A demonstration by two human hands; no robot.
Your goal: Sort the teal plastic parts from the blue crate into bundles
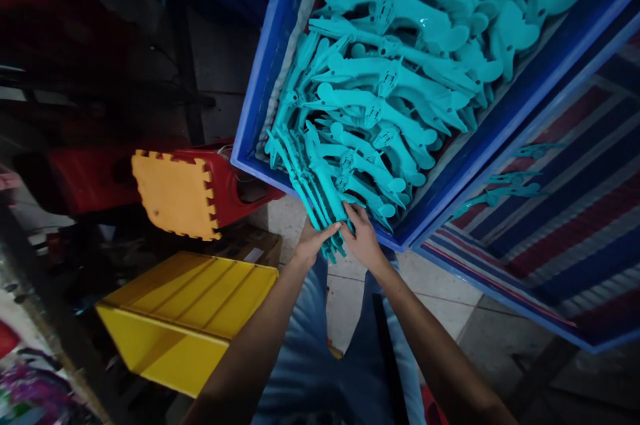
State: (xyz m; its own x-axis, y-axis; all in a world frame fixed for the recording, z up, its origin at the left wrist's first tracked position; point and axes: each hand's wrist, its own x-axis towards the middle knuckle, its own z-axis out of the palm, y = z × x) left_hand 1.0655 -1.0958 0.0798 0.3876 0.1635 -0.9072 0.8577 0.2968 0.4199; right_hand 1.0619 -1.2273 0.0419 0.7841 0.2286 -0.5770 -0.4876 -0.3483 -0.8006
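Note:
Several long turquoise plastic parts [311, 186] are gathered side by side in a bunch at the near edge of a blue crate [260, 88]. My left hand [311, 243] is closed around the bunch's lower end, its thumb laid across the parts. From the other side, my right hand [361, 236] grips the same bunch, fingertips on the nearest part. Both hands almost meet there. Beyond them, the crate is heaped with more turquoise parts [387, 78] of the same colour, curved with rounded ends. My palms and the parts' undersides are hidden.
To the right stands a second blue crate [505, 302] lined with striped cloth [545, 232], with a few turquoise parts [513, 188] in it. On the left are a red stool [233, 202] with an orange foam mat [173, 195] and a yellow bin [190, 318].

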